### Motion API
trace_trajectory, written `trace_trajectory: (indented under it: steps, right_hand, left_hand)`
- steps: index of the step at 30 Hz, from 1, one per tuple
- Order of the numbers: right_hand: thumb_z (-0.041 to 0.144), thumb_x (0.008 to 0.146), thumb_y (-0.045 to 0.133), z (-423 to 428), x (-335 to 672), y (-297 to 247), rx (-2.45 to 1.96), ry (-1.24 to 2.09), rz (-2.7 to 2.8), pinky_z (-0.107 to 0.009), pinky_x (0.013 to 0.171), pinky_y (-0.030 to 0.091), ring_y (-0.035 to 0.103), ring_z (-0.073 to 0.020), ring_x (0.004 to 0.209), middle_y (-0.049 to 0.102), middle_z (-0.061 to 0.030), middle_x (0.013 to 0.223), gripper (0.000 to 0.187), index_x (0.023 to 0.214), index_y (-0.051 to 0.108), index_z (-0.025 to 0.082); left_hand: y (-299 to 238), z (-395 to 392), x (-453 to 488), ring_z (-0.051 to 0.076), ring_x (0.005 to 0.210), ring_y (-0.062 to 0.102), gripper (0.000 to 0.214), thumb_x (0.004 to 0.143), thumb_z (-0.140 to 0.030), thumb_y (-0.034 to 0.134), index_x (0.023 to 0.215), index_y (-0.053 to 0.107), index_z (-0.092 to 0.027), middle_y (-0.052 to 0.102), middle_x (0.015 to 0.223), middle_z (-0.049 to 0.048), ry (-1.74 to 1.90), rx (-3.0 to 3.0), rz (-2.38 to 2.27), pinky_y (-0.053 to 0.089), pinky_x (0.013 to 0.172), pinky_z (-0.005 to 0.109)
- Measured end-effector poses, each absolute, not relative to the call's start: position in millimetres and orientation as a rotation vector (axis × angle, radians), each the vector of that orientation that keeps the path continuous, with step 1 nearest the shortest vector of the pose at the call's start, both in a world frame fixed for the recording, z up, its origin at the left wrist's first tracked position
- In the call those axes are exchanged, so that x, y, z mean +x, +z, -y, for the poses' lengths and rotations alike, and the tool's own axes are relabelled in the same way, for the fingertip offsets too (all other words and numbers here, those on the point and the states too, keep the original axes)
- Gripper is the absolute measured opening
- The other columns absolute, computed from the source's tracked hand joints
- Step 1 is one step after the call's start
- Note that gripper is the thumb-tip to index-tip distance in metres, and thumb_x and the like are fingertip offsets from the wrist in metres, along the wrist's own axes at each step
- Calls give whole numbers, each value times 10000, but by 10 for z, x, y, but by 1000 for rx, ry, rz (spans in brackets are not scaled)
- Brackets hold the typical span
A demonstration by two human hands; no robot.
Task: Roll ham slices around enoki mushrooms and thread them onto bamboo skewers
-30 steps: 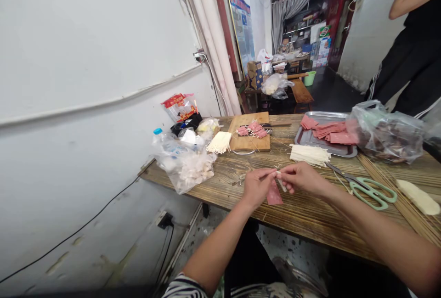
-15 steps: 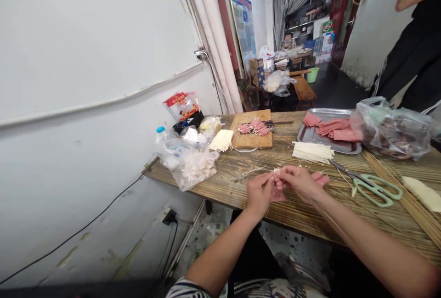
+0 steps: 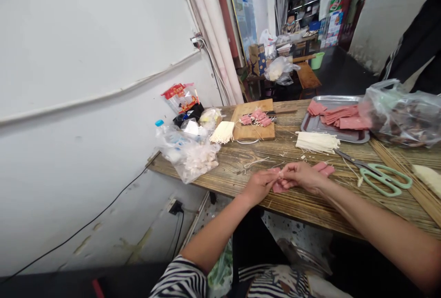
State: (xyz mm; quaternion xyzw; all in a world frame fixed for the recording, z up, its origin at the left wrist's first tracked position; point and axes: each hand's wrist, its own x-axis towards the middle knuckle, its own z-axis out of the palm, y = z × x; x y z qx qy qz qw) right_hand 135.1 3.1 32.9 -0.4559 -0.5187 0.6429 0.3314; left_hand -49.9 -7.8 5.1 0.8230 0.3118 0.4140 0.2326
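My left hand (image 3: 261,186) and my right hand (image 3: 301,177) meet near the table's front edge, fingertips pinched together on a small pale bunch of enoki mushrooms (image 3: 280,175), mostly hidden by the fingers. Directly under them lies a thin pink meat slice (image 3: 278,188) on the wood. Partly behind my right hand are finished-looking pink rolls (image 3: 324,168) with enoki ends sticking out. Beyond it, a larger enoki bunch (image 3: 317,142) rests on the table. Green-handled scissors (image 3: 382,178) lie open to the right.
A metal tray (image 3: 310,128) holds stacked pink slices, beside a plastic bag (image 3: 406,119) of dark contents. Wooden skewers (image 3: 399,165) lie at right. Skewered rolls (image 3: 257,118) sit on a cutting board (image 3: 255,133). Bags (image 3: 193,158) crowd the left end. A person in dark trousers (image 3: 409,36) stands behind.
Both hands have come down with the mushrooms from just above the pink slice onto it. The camera view has shifted slightly, so the table sits higher in the picture.
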Motion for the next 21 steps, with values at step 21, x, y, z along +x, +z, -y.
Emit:
trace_trajectory:
  steps: [21]
  right_hand:
    - [270, 864, 490, 60, 1479, 71, -1046, 810, 2124, -294, 684, 430, 570, -164, 712, 633, -52, 768, 204, 719, 605, 185]
  left_hand:
    - [-142, 70, -523, 183, 878, 661, 119, 863, -214, 634, 840, 750, -208, 759, 871, 46, 1078, 2464, -1030, 454, 851, 357]
